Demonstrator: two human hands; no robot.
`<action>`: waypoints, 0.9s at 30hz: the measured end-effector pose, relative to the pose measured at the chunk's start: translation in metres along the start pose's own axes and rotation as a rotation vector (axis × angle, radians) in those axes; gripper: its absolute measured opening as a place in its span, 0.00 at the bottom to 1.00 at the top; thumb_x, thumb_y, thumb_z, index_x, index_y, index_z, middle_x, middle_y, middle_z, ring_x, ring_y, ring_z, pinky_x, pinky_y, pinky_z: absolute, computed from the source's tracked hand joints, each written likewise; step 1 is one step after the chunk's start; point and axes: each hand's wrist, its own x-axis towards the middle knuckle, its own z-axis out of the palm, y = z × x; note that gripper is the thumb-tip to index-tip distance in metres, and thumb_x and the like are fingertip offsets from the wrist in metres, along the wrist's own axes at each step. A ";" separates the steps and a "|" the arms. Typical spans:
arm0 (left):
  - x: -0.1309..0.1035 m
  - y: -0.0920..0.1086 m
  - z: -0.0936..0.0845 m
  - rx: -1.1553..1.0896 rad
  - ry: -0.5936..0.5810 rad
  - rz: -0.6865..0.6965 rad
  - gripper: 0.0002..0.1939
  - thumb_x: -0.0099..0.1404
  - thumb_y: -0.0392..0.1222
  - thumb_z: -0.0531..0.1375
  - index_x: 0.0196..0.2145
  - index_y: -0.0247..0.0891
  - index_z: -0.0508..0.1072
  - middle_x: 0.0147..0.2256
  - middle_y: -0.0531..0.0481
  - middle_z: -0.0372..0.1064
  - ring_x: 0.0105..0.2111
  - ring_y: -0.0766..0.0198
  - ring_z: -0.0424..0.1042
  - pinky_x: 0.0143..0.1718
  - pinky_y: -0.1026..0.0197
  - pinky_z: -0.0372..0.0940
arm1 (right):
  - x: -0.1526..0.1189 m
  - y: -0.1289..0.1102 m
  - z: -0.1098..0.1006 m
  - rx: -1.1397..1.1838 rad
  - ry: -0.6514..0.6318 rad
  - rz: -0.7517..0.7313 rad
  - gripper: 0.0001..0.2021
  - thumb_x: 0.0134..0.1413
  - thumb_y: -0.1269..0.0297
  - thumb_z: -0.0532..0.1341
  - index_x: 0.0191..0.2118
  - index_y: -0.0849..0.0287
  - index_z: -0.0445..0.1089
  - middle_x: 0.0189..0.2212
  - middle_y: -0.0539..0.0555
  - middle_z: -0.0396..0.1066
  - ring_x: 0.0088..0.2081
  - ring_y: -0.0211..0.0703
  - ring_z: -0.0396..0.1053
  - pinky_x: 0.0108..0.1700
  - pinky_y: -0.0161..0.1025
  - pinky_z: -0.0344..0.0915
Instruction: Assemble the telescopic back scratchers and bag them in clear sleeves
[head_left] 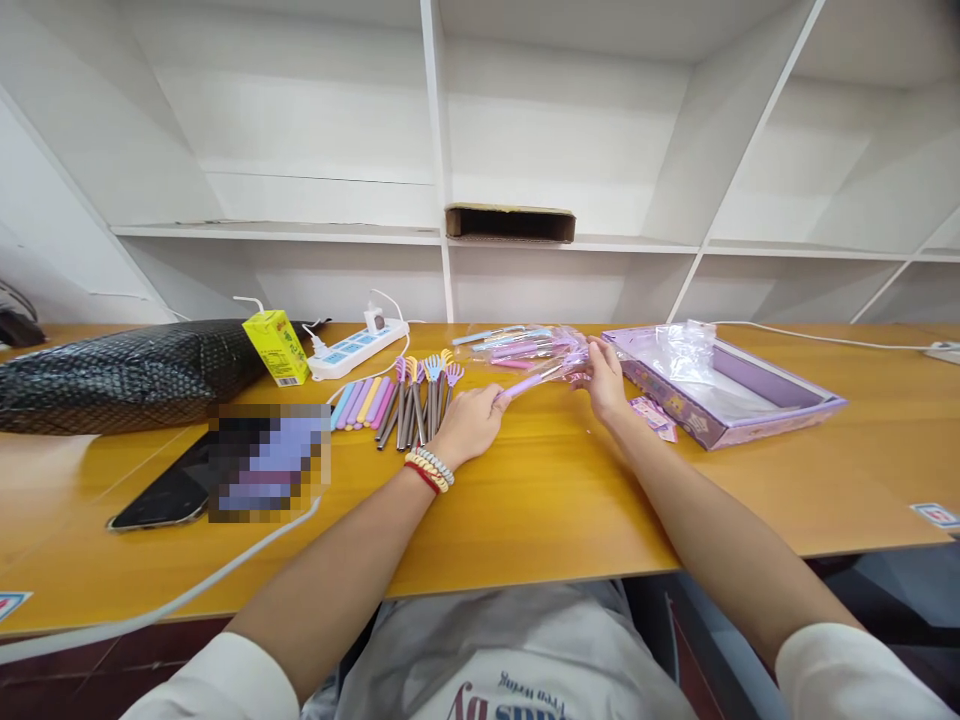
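My left hand is closed on the end of a slim purple stick. The stick runs up to the right into clear plastic beside my right hand. That hand is closed around the clear plastic wrapper, and its fingertips are partly hidden. Behind both hands lies a heap of wrapped sticks in blue, purple and pink. Left of my left hand are several dark rods with small coloured claw heads, like back scratchers. A row of pastel tubes lies beside them.
To the right sits an open purple box holding clear plastic, with small pink cards beside it. On the left are a power strip, a yellow drink carton, a black wrapped package, a phone and a white cable.
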 end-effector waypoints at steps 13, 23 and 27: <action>0.004 -0.012 -0.016 -0.421 0.610 -0.385 0.22 0.66 0.49 0.45 0.16 0.39 0.53 0.16 0.54 0.52 0.20 0.68 0.55 0.24 0.62 0.49 | 0.007 -0.006 -0.018 -0.271 -0.008 0.081 0.19 0.50 0.50 0.56 0.44 0.57 0.60 0.28 0.49 0.69 0.20 0.33 0.65 0.19 0.30 0.58; -0.001 0.000 -0.002 -0.252 0.348 -0.243 0.23 0.64 0.54 0.48 0.18 0.38 0.57 0.17 0.55 0.55 0.19 0.69 0.54 0.24 0.62 0.46 | -0.019 -0.016 0.000 -1.347 -0.651 0.305 0.31 0.48 0.40 0.54 0.44 0.65 0.70 0.27 0.60 0.73 0.27 0.47 0.70 0.31 0.38 0.60; 0.000 -0.004 0.001 -0.143 0.290 -0.270 0.23 0.65 0.55 0.47 0.19 0.38 0.60 0.17 0.53 0.59 0.20 0.67 0.56 0.25 0.62 0.46 | -0.019 -0.023 -0.002 -1.136 -0.518 0.164 0.31 0.50 0.39 0.52 0.46 0.63 0.67 0.28 0.59 0.72 0.25 0.42 0.68 0.30 0.36 0.59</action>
